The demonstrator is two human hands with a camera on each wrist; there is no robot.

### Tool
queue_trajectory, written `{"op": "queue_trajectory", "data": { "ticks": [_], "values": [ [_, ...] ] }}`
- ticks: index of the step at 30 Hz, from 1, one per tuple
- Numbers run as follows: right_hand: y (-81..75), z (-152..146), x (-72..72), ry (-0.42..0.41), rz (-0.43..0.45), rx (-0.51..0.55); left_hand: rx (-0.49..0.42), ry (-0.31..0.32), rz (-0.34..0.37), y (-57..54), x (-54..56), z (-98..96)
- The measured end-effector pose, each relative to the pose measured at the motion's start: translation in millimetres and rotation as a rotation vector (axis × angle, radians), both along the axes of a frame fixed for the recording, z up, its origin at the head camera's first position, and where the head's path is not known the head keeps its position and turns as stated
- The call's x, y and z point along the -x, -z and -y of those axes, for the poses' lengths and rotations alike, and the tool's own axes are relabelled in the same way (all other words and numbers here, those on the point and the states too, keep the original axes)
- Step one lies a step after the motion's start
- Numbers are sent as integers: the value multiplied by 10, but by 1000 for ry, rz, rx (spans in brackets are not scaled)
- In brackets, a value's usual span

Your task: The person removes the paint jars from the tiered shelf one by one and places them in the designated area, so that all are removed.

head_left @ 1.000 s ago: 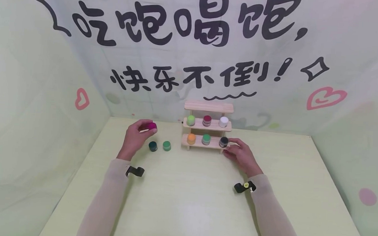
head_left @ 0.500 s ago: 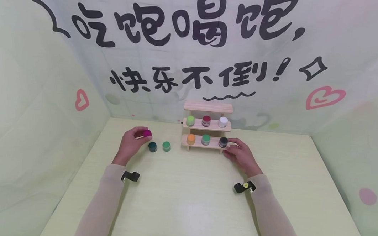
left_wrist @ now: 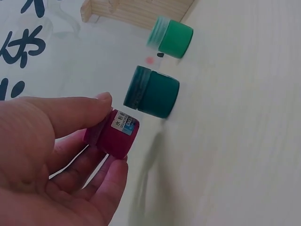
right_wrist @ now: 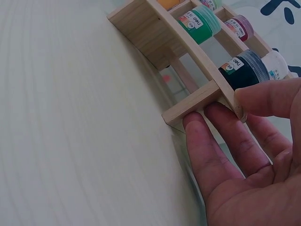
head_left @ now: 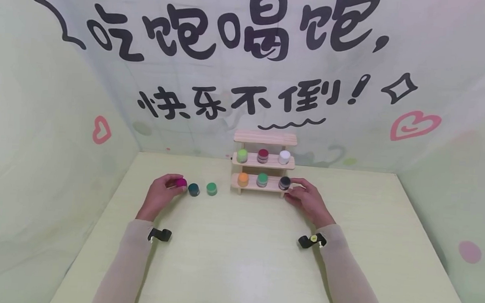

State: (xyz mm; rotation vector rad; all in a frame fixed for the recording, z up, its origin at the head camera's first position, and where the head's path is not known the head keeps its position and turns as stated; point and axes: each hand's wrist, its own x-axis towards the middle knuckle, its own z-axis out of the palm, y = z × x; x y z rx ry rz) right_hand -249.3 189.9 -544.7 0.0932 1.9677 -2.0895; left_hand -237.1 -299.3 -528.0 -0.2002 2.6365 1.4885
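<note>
My left hand (head_left: 160, 195) pinches a magenta paint jar (left_wrist: 115, 132) between thumb and fingers, just left of a dark teal paint jar (head_left: 194, 189). Right of that stands a green paint jar (head_left: 211, 189). My right hand (head_left: 309, 201) grips the right end of the lower shelf on a small wooden tiered rack (head_left: 265, 137), thumb on top and fingers below in the right wrist view. A black paint jar (right_wrist: 244, 68) sits by that thumb. Beside it on the same shelf are another green jar (head_left: 262, 180) and an orange jar (head_left: 243, 179).
The rack's middle shelf carries a light green jar (head_left: 242, 155), a dark red jar (head_left: 263, 156) and a white jar (head_left: 284, 157). Behind the pale table (head_left: 237, 252) hangs a cloth backdrop (head_left: 213, 76) with black lettering; cloth also flanks both sides.
My left hand has moved left and toward me with the magenta jar, bringing it down beside the teal jar. My right hand has stayed at the rack's right end.
</note>
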Motion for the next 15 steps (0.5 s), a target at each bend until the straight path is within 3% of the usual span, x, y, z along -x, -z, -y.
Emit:
{"op": "queue_trajectory", "data": {
  "ticks": [15],
  "values": [
    [-28, 27, -24, 7, 16, -34, 44, 18, 37, 120, -65, 82]
  ]
}}
